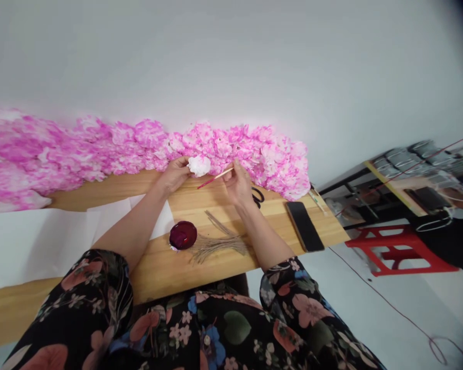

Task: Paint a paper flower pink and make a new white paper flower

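The left hand (174, 174) is closed around a small white crepe-paper flower (199, 165), holding it up off the long wooden surface (200, 205) so its petals face the other hand. The right hand (237, 182) pinches a thin wooden-handled brush with a pink-stained tip (215, 179) in a narrow grip; the tip points at the flower's lower edge, very close to it, though contact is too fine to make out.

Near the forearms sits a round shallow dish of dark red dye (182, 235), within easy reach of the brush. Beside it lies a loose bundle of thin tan stem wires (219, 240), fanned out flat. Black-handled scissors (257, 195) peek out just behind the right hand, and a black phone (304, 226) lies flat toward the right end.

Along the far edge, against the white wall, runs a row of pink-and-white paper flowers (146, 146), piled touching one another. A white paper sheet (34, 241) covers the left part. Off to the right stands a red plastic stool (401, 249).
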A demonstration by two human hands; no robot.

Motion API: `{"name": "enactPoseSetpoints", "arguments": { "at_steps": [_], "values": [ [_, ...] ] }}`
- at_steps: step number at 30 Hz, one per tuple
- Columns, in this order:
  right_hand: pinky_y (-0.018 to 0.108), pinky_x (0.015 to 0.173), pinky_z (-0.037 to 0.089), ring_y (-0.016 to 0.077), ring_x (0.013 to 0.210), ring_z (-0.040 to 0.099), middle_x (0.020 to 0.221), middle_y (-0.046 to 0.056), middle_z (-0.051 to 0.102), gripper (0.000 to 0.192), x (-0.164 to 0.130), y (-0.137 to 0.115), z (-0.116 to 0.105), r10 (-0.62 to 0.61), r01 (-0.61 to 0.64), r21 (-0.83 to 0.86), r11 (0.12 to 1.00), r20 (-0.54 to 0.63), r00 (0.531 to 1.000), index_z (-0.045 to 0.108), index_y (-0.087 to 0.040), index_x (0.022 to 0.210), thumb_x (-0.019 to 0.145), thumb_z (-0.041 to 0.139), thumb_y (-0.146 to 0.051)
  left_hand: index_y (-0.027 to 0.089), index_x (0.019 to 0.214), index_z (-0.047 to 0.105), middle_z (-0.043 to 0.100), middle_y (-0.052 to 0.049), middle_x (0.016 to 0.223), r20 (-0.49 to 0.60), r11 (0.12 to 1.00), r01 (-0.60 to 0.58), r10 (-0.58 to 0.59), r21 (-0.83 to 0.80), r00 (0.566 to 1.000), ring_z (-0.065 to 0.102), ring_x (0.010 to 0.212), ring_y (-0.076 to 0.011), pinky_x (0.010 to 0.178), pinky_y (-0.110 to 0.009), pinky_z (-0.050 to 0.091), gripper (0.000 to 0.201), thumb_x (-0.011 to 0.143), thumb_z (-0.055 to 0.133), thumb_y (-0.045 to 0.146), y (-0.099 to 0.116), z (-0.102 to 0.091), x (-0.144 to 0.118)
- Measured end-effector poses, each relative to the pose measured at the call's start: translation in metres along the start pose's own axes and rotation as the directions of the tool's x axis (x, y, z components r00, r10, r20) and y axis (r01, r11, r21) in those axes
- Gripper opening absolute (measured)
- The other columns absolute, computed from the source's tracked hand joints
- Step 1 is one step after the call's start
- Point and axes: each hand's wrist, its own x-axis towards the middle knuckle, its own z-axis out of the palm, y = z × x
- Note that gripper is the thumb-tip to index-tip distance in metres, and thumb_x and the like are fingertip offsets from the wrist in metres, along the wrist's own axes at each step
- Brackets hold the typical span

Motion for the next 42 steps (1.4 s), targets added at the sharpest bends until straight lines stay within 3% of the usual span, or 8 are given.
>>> {"name": "enactPoseSetpoints", "arguments": {
  "at_steps": [4, 8, 16, 27, 35, 42],
  "values": [
    [0.020, 0.054, 0.047, 0.0083, 0.054, 0.051, 0.057, -0.009, 0.055, 0.048, 0.013, -0.004, -0.009, 0.055, -0.037, 0.098, 0.994, -0.179, 0.982, 0.063, -0.023, 0.077, 0.074, 0.090, -0.063, 0.016, 0.078, 0.074, 0.072, 0.002, 0.071, -0.020, 1.000, -0.002, 0.002, 0.007, 1.000, 0.064, 0.060, -0.0100, 0.057, -0.021, 0.050, 0.032, 0.055, 0.095, 0.008, 0.002, 0.004, -0.001],
    [0.020, 0.053, 0.047, 0.0082, 0.055, 0.054, 0.061, -0.009, 0.059, 0.049, 0.014, -0.005, -0.011, 0.024, -0.022, 0.012, 1.000, -0.255, 0.967, 0.065, -0.022, 0.082, 0.072, 0.091, -0.062, 0.016, 0.077, 0.073, 0.072, 0.002, 0.070, -0.017, 1.000, 0.005, -0.004, 0.021, 1.000, 0.065, 0.061, -0.0104, 0.059, -0.021, 0.051, 0.033, 0.055, 0.097, 0.008, 0.003, 0.005, -0.002],
    [0.019, 0.051, 0.044, 0.0070, 0.055, 0.054, 0.064, -0.007, 0.063, 0.050, 0.009, -0.005, -0.008, -0.080, 0.068, -0.054, 0.996, -0.257, 0.963, 0.067, -0.021, 0.082, 0.067, 0.092, -0.062, 0.016, 0.075, 0.075, 0.073, 0.000, 0.073, 0.004, 1.000, 0.002, -0.002, 0.007, 1.000, 0.066, 0.062, -0.0109, 0.058, -0.021, 0.052, 0.036, 0.049, 0.099, 0.013, -0.003, -0.001, 0.000],
    [0.019, 0.051, 0.044, 0.0066, 0.056, 0.055, 0.064, -0.008, 0.062, 0.051, 0.010, -0.005, -0.009, -0.084, 0.062, -0.094, 0.994, -0.257, 0.963, 0.064, -0.021, 0.081, 0.067, 0.092, -0.062, 0.016, 0.076, 0.076, 0.073, -0.001, 0.073, 0.015, 1.000, -0.001, 0.001, -0.012, 1.000, 0.067, 0.063, -0.0124, 0.058, -0.022, 0.052, 0.035, 0.051, 0.099, 0.011, -0.004, -0.002, 0.001],
    [0.017, 0.050, 0.042, 0.0053, 0.056, 0.054, 0.064, -0.009, 0.063, 0.051, 0.011, -0.003, -0.010, -0.072, 0.049, -0.090, 0.995, -0.275, 0.959, 0.063, -0.022, 0.078, 0.065, 0.093, -0.061, 0.014, 0.076, 0.076, 0.073, -0.001, 0.073, -0.008, 1.000, 0.000, 0.000, 0.004, 1.000, 0.066, 0.064, -0.0122, 0.060, -0.022, 0.050, 0.041, 0.043, 0.101, 0.015, -0.004, -0.001, 0.000],
    [0.017, 0.053, 0.046, 0.0054, 0.056, 0.055, 0.062, -0.008, 0.063, 0.046, 0.012, -0.005, -0.009, -0.065, 0.044, -0.078, 0.996, -0.279, 0.958, 0.067, -0.021, 0.079, 0.068, 0.094, -0.057, 0.015, 0.076, 0.075, 0.073, -0.001, 0.074, 0.020, 1.000, -0.004, 0.004, 0.006, 1.000, 0.065, 0.064, -0.0123, 0.061, -0.023, 0.050, 0.039, 0.047, 0.099, 0.015, -0.004, -0.002, -0.001]
  ]
}}
